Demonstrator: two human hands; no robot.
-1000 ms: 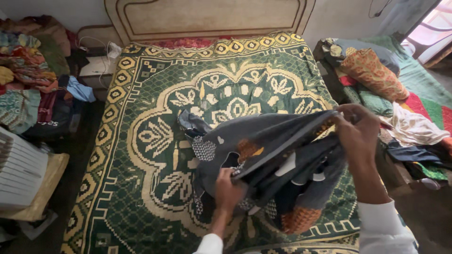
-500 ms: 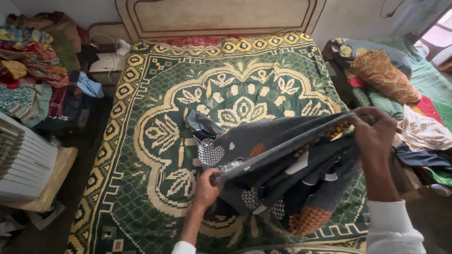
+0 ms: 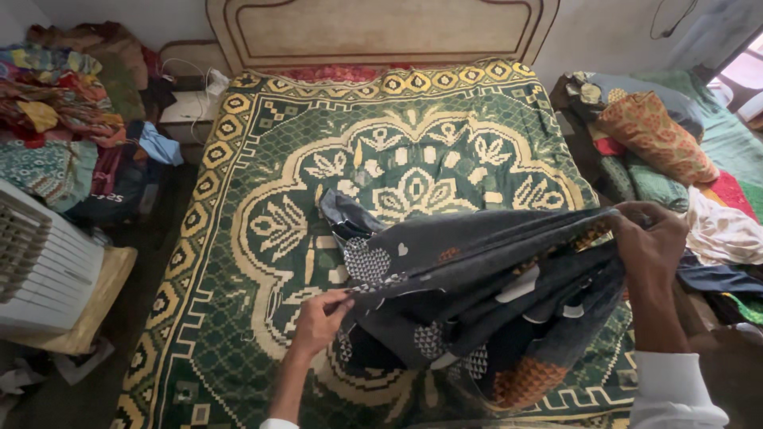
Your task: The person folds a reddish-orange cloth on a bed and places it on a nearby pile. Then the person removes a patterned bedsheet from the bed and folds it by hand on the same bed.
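Note:
A dark grey patterned cloth [image 3: 477,294] with white and orange shapes hangs bunched over a bed covered by a green and yellow patterned blanket [image 3: 262,167]. My left hand [image 3: 318,322] pinches the cloth's near left edge low over the blanket. My right hand [image 3: 648,242] grips the cloth's upper right corner, lifted higher. The fabric stretches taut between both hands, with folds sagging below and one end resting on the blanket.
A beige headboard [image 3: 381,32] stands at the far end. A heap of colourful clothes [image 3: 56,111] lies at left, above a white slatted appliance [image 3: 36,270] on a wooden stand. Cushions and fabrics [image 3: 660,135] pile up at right.
My left hand has slid left along the cloth's edge, pulling it wider. My right hand has shifted right, and the fabric is stretched further between them.

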